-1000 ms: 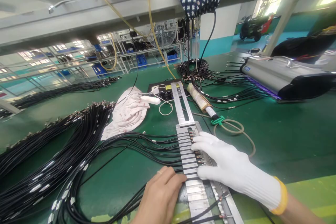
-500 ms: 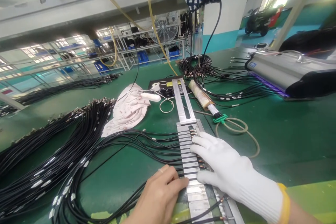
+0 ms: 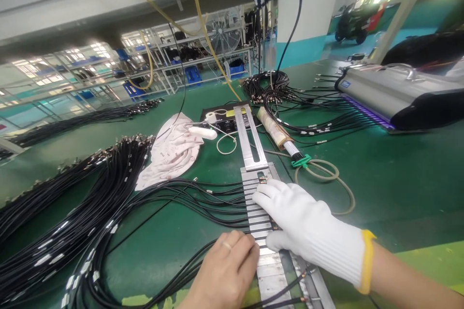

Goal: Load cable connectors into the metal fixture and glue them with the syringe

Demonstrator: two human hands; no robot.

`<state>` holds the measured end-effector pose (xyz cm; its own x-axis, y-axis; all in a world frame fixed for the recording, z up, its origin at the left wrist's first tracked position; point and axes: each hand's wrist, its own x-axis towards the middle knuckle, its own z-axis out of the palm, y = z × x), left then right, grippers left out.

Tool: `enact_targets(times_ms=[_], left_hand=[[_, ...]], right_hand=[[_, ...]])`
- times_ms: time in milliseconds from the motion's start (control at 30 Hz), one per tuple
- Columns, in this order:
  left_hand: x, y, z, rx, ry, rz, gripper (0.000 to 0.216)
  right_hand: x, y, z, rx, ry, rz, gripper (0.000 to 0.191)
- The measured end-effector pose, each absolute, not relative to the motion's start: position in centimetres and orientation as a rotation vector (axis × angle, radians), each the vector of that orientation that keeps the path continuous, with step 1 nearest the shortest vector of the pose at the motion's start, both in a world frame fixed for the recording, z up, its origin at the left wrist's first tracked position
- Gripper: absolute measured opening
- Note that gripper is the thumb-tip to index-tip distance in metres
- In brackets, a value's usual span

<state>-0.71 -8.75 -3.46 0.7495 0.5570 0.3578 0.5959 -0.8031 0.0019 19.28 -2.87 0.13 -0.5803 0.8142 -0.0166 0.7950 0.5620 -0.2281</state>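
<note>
My bare left hand [image 3: 230, 265] sits at seven o'clock of the long silver metal strip with grooves across it [image 3: 270, 270], its fingers bunched by the strip's left edge. Whether they pinch one of the thin black cables [image 3: 155, 193] I cannot tell; my knuckles hide the tips. My right hand in a white knitted glove with a yellow cuff [image 3: 304, 224] lies at four o'clock, fingers parted and loosely bent over the cable ends, thumb apart; I judge that this spread lets me steady several ends at once, and that the glove spares my skin.

The cables come in from nine o'clock and lie side by side across the strip, its grooves probably there to space them. Their slack curves over the green table [image 3: 398, 188], which seems to spare them any tugging. At twelve o'clock a flat silver bar with a long slot [image 3: 246, 142] lines up with the strip. A crumpled pinkish-white cloth [image 3: 174, 152] rests at ten o'clock, and at two o'clock a silver box with a purple glow [image 3: 391, 94] stands well clear of my hands.
</note>
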Motion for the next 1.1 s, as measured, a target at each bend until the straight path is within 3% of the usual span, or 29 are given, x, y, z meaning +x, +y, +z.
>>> enact_targets(times_ms=[200,333,533,633,933,1100], left_hand=[[-1.1,-8.8,-2.5,-2.960,-1.156,-0.716,0.031],[-1.4,-9.5,-0.7,-3.095,-1.430,-0.895,0.024],[-1.2,-10.8,0.6,-3.357,-1.831,-0.460,0.024],[-1.1,-11.1,0.4,-3.342,-1.949,-0.411,0.022],[-1.8,-9.8,-0.1,-3.268,-2.582,-0.849,0.010],[-2.4,-9.4,-0.2,-3.229,-2.778,-1.433,0.012]], right_hand=[[20.5,-2.7,-1.1,-1.359,-2.530,0.507,0.065],[21.3,-3.0,-1.2,-1.438,-2.327,0.656,0.055],[21.2,-3.0,-0.6,-1.450,-2.202,0.683,0.039],[21.1,-2.9,-0.8,-1.468,-2.188,0.685,0.038],[22.1,-2.6,-1.4,-1.436,-2.186,0.693,0.036],[23.6,-1.9,-4.3,-1.422,-2.242,0.690,0.040]])
